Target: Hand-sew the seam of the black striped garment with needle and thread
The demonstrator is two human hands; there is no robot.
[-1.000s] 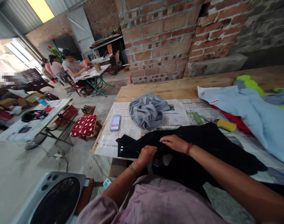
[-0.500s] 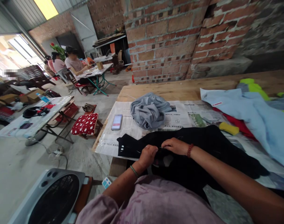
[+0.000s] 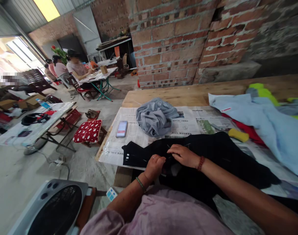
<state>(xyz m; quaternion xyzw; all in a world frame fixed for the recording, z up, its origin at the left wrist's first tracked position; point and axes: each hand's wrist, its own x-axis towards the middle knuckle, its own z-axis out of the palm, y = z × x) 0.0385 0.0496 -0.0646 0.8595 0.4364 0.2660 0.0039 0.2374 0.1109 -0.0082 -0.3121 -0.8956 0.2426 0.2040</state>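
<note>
Where my two hands nearly meet, the black garment [image 3: 210,143] lies directly beneath them, so everything turns on the narrow strip of cloth between my fingertips. Its long axis runs crosswise before me, from the end with white marks [image 3: 127,156], left of my left hand [image 3: 154,167], to the other end well off to the right, beyond my right forearm [image 3: 237,180], slanting toward me that way. My left hand is the nearer to the marked end, its thumb and fingers pinched together on the cloth by the near edge of the table [image 3: 141,96]. My right hand [image 3: 184,156] sits just beside it, a little farther from my body, its fingertips drawn together on a thin pale sliver [image 3: 169,147]; whether needle or thread, I cannot tell. Most of the garment lies to the right of my grip, while a crumpled grey cloth [image 3: 155,119] rests beyond it
</note>
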